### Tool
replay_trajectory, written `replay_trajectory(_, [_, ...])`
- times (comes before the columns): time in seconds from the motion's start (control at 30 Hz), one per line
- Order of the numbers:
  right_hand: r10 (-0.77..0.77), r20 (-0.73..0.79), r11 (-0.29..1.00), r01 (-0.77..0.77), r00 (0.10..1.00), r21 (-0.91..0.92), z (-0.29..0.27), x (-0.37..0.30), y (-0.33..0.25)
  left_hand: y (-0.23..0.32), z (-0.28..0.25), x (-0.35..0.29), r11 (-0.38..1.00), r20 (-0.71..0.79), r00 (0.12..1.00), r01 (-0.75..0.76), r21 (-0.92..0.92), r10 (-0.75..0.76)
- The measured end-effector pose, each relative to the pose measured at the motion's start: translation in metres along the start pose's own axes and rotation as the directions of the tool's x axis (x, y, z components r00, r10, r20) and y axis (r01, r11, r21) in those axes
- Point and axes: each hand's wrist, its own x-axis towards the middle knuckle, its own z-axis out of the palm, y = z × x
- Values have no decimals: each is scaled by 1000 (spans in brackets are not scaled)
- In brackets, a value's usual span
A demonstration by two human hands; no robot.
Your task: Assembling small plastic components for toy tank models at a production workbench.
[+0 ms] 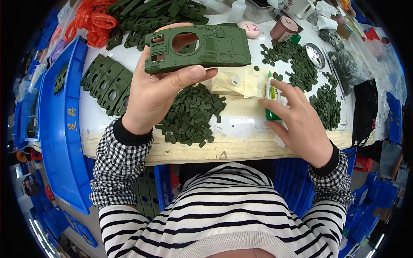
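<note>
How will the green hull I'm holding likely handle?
Probably light for its size: the hull looks hollow, the left hand showing through its round hole. Likely stiff: its edges look straight in that grip. Its boxy shape probably won't roll.

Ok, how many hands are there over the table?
2. The left hand holds up a green model hull; the right hand is at the green-tipped bottle, though its exact grip is unclear. No hand seems hidden over the table.

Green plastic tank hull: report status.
Left hand holding hull raised. Right hand at green-tipped plastic bottle, grip unclear. Small dark-green rectangular pieces heaped nearby.
</note>
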Motion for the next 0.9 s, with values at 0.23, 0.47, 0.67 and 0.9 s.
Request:
replay_trajectory(0.23, [-205, -82, 977, 209, 975, 43, 26, 15, -36, -3, -2, 1, 999, 1, 1000, 4, -55, -4])
replay_trajectory(0.47, [-404, -3, 904, 399, 915, -151, 44, 35, -54, -2, -2, -1, 999, 2, 1000, -26, -35, 26])
replay_trajectory(0.67, [-516, -58, 839, 491, 854, -234, 54, 40, -51, -2, 0, 1, 999, -5, 1000, 4, -32, -4])
replay_trajectory(0.9, [-480, -160, 875, 457, 863, -159, 54, 50, -52, -1, -4, 2, 991, 53, 995, 93, -93, -88])
